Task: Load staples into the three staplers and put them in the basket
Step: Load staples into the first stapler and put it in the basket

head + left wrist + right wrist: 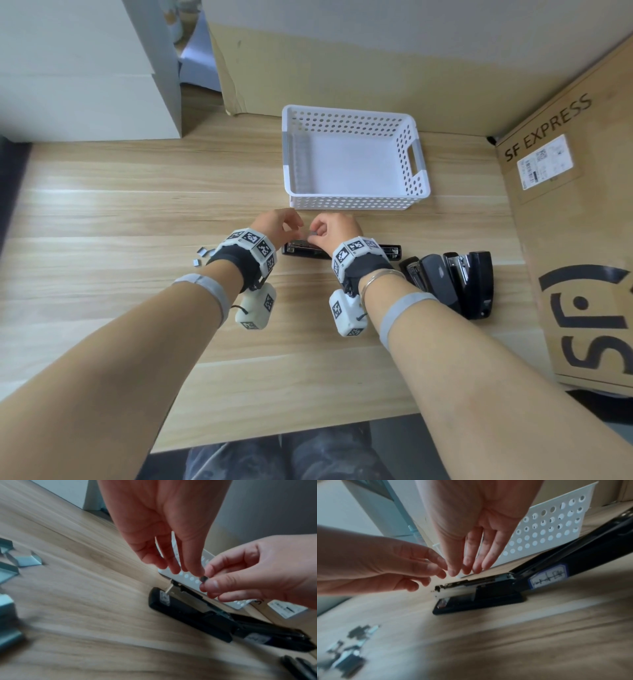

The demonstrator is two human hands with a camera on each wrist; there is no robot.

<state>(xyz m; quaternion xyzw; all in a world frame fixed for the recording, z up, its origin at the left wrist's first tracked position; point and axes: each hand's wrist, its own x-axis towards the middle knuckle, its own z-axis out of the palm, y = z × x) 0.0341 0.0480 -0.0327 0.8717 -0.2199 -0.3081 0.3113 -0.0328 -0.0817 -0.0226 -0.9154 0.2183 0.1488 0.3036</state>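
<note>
Head view: wooden table (137,212) against cardboard boxes (582,222).

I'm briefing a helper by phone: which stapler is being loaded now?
Find the white perforated basket; just in front of it, under both hands, lies a black stapler. Unlike the two staplers bunched to its right, it is flipped fully open, flat along the table.

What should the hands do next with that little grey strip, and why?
Probably lower the staple strip, pinched in the right hand, into the channel of the opened stapler lying flat just below. The left hand hovers beside it, fingertips meeting the right's, and the basket is still empty.
</note>
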